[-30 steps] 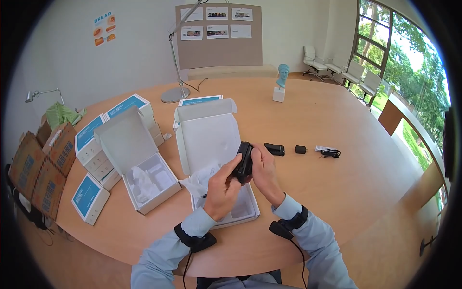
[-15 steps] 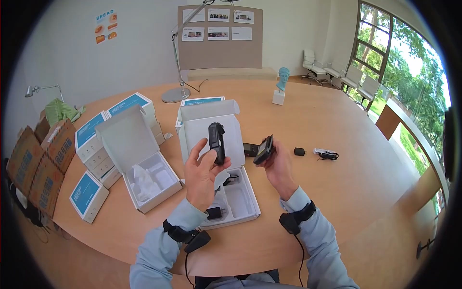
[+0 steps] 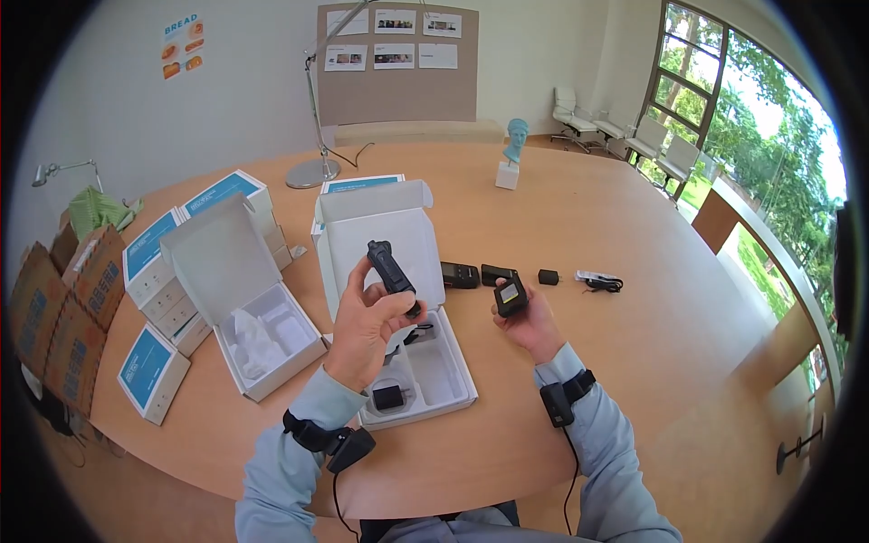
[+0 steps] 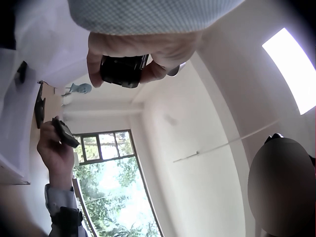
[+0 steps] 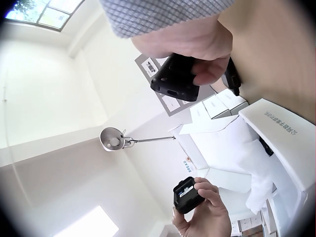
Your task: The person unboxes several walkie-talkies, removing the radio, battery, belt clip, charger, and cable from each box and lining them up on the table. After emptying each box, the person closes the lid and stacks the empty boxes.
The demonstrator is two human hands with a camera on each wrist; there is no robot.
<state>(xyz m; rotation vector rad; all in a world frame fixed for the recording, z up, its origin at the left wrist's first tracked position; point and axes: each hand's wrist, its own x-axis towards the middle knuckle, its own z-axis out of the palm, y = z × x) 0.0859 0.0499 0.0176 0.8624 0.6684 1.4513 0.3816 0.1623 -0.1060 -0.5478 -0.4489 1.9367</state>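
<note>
A black device is gripped by the left hand's fingers, another one by the right hand's; an adapter is left boxed.

Pale walls, gray pinboard, tall window (sunlit)

From the head, forward and down over the table, well back from the window; from each wrist, close to left hand and right hand, left toward the window, right mostly aside; in all, sharing the window.
</note>
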